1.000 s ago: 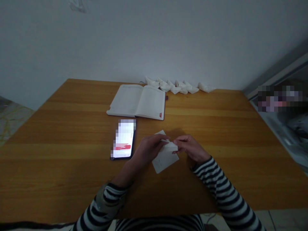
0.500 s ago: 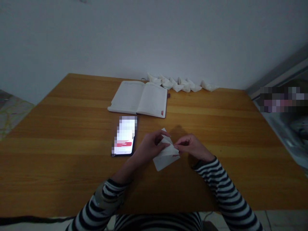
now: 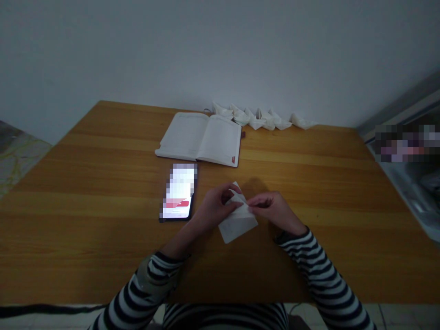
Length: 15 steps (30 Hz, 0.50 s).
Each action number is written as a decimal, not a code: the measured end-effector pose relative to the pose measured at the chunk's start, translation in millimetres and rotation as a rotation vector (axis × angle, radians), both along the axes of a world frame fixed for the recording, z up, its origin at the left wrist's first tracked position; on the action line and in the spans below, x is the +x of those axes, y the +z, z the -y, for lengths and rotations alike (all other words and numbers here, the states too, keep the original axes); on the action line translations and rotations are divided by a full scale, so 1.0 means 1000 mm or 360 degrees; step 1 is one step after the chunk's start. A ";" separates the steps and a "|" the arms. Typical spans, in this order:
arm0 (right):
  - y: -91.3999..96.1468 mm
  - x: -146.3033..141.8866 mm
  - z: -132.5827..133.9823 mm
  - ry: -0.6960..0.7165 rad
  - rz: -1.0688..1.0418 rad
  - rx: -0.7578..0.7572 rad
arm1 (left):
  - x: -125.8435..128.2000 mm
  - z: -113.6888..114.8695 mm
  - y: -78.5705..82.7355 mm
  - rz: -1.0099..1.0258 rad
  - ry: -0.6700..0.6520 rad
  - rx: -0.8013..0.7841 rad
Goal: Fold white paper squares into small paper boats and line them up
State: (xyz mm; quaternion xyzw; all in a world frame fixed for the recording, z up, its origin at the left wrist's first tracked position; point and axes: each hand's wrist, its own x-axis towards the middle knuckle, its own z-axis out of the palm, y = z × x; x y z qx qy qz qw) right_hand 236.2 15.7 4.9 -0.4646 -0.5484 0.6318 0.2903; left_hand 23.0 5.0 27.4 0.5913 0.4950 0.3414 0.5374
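Paper: the folded white paper [image 3: 238, 228] lies low at the near-centre of the desk [image 3: 103, 206], under and between both hands, one corner pointing toward 12 o'clock.
Feel: it looks thin and very light, probably stiff enough to keep a crease yet easy to crumple or tear (a hard tug would likely spoil the fold).
Where to hold: the creased edge and the layered parts seem the safest; a flat press suits it better than a pull.
Left hand: at its 10 o'clock, the left hand [image 3: 215, 208] has thumb and forefinger slightly apart, both against the sheet; I cannot tell if they grip it or just pin it.
Right hand: at 3 o'clock, the right hand [image 3: 275, 208] pinches the edge narrowly in its fingers.
Phone: the lit phone [image 3: 178, 190] lies at 10 o'clock.
Notebook: the open notebook [image 3: 220, 140] is at 11 o'clock.
Boat row: boat-like white paper shapes [image 3: 240, 117] stand around 12 to 1 o'clock, along the wall.
Change: a second ago a flap stood raised between the hands; now it lies flatter.
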 end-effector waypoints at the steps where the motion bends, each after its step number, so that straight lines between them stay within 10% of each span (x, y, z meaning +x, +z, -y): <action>1: 0.000 -0.001 0.000 -0.0015 -0.0038 -0.0023 | 0.000 0.000 0.001 0.0014 0.0018 -0.0004; 15: 0.003 -0.002 -0.004 -0.0363 -0.0185 -0.0123 | -0.011 -0.010 -0.006 0.0127 0.0210 -0.0401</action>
